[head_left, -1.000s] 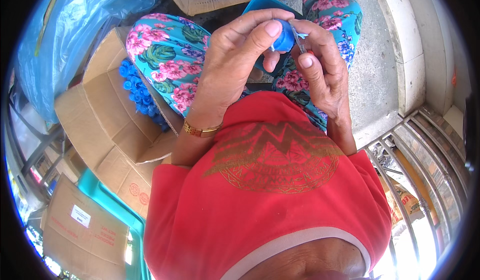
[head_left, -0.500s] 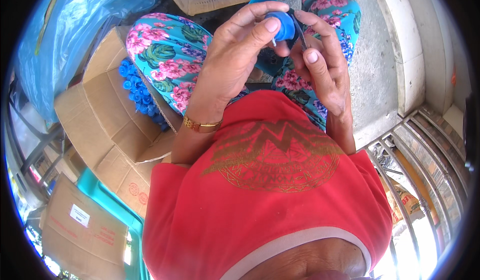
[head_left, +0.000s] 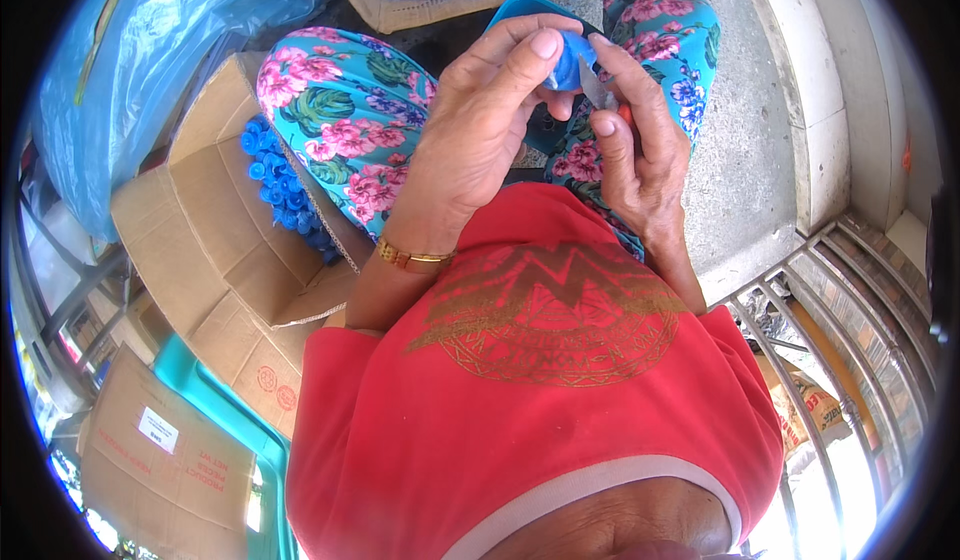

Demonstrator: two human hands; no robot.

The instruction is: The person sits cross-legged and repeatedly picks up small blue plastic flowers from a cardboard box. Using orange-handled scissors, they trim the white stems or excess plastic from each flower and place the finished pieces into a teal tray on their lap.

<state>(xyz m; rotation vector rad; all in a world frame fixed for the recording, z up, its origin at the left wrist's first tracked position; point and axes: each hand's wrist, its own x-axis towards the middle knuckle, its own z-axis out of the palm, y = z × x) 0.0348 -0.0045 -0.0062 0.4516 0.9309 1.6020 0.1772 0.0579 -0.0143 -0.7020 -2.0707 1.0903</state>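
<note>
Seen from above, a seated person's left hand point(head_left: 480, 125) pinches a small blue plastic cap point(head_left: 572, 60) above the lap. The right hand point(head_left: 635, 135) grips a thin metal blade point(head_left: 592, 88), touching the cap. Beside the left knee, an open cardboard box point(head_left: 215, 230) holds more blue caps point(head_left: 275, 180).
</note>
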